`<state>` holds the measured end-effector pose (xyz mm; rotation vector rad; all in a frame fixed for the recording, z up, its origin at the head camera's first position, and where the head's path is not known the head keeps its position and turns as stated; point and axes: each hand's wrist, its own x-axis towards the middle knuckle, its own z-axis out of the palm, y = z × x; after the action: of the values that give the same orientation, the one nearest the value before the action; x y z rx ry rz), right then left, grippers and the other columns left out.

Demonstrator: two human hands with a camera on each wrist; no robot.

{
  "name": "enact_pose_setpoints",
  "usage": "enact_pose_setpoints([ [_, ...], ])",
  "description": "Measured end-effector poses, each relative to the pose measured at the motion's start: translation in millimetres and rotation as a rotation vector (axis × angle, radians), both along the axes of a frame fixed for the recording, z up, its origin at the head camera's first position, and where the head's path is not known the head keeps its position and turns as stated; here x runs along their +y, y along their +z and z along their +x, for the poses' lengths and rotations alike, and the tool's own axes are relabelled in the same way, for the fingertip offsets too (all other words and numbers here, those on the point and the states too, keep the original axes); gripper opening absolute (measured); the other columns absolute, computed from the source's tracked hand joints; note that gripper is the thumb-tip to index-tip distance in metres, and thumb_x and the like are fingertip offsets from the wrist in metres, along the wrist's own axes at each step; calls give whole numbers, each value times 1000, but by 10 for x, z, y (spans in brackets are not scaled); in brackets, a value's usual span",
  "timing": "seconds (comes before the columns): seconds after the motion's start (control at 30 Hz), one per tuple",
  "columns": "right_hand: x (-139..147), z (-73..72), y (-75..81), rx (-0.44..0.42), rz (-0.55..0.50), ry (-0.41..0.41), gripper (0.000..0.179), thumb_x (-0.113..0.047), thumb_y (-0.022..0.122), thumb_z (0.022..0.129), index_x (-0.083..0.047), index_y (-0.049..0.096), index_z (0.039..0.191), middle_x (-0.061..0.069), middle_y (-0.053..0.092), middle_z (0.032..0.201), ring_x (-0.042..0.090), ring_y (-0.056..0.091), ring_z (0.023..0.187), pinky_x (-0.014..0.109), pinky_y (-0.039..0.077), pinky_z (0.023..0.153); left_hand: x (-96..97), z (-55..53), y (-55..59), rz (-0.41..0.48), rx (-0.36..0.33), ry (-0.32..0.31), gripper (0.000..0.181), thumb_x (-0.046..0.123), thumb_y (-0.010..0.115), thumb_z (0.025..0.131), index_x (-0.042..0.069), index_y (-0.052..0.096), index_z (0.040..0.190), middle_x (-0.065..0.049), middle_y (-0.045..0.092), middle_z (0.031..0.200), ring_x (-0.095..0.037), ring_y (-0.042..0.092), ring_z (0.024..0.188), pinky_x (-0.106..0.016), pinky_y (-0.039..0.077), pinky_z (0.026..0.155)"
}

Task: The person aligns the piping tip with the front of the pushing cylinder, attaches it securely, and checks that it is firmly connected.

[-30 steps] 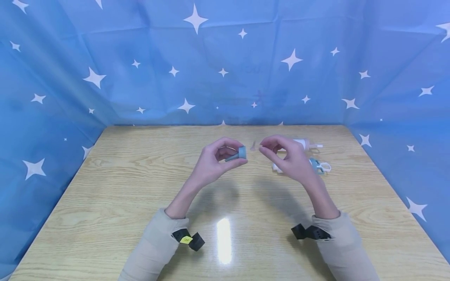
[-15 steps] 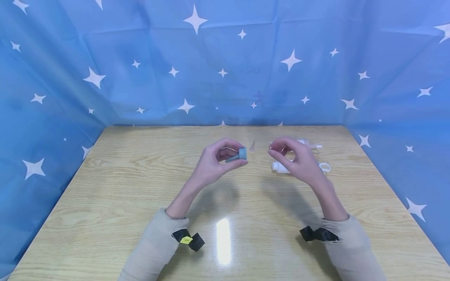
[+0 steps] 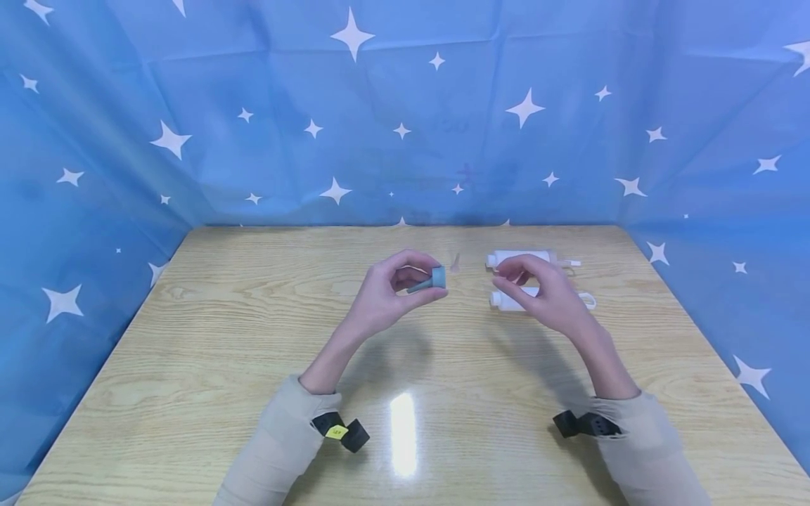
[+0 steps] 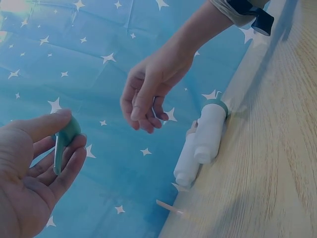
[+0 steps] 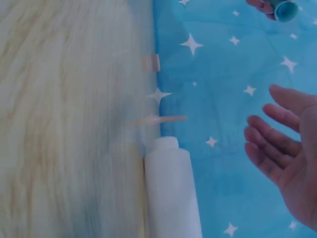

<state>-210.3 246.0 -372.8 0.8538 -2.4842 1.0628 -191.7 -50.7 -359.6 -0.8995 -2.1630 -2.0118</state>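
My left hand (image 3: 395, 284) pinches a teal cap (image 3: 438, 276) with a narrow stem between thumb and fingers, above the table. In the left wrist view that stem (image 4: 58, 157) points down. My right hand (image 3: 538, 288) holds nothing, its fingers loosely bent, and overlaps two white bottles lying on their sides in the head view. The farther bottle (image 3: 522, 258) has a pinkish neck and a pale tip. The nearer bottle (image 3: 506, 301) has a white loop at its right end; its teal top (image 4: 218, 104) shows in the left wrist view.
A small translucent pink pointed piece (image 3: 455, 264) lies on the wooden table (image 3: 253, 337) between the hands, near the far edge. Another pale pinkish piece (image 5: 151, 63) shows in the right wrist view. A blue star-printed cloth (image 3: 405, 91) hangs behind and at both sides.
My right hand has drawn away from the left, to the right and slightly toward me, uncovering more of the bottles' left ends. My left hand keeps its hold on the teal cap, nearly unmoved.
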Motion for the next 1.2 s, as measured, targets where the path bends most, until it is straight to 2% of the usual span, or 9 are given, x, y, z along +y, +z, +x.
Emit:
enact_pose_setpoints([
  [0.2, 79, -5, -62, -18, 38, -28, 18, -7, 75, 91, -4, 69, 109, 3, 71, 102, 12, 61, 90, 26, 53, 76, -9, 0, 3, -3, -5, 5, 31, 7, 81, 86, 8, 68, 115, -3, 70, 103, -19, 71, 91, -34, 60, 82],
  [0.37, 136, 4, -100, -26, 77, -50, 22, -10, 76, 91, -4, 69, 111, 7, 71, 105, 18, 63, 94, 27, 54, 79, -13, -5, 5, -10, -12, 11, 31, 8, 81, 86, 9, 68, 115, -2, 70, 104, -19, 71, 92, -34, 60, 83],
  [0.5, 196, 0, -133, -41, 109, -64, 24, -12, 75, 92, -3, 68, 114, 12, 71, 108, 27, 65, 98, 35, 53, 83, -16, -4, 7, -12, -21, 10, 31, 9, 81, 87, 9, 68, 115, -2, 70, 105, -18, 71, 93, -35, 60, 84],
  [0.7, 289, -15, -180, -80, 153, -89, 29, -18, 74, 93, -1, 68, 116, 15, 70, 112, 32, 64, 101, 48, 51, 87, -11, -9, 0, -7, -22, 9, 31, 7, 81, 86, 8, 68, 114, -3, 70, 105, -18, 71, 93, -35, 60, 85],
  [1.0, 421, -24, -231, -113, 210, -119, 34, -21, 76, 92, -2, 67, 118, 14, 67, 117, 40, 57, 115, 58, 43, 98, -20, -14, 1, -16, -23, 19, 31, 8, 81, 87, 7, 68, 115, -4, 70, 106, -18, 70, 94, -34, 59, 85],
  [1.2, 481, -28, -231, -104, 239, -116, 35, -19, 79, 88, -3, 68, 118, 16, 66, 118, 43, 55, 116, 62, 43, 97, -30, -21, -2, -18, -28, 20, 30, 9, 81, 87, 8, 68, 115, -2, 69, 105, -18, 69, 94, -34, 59, 85],
])
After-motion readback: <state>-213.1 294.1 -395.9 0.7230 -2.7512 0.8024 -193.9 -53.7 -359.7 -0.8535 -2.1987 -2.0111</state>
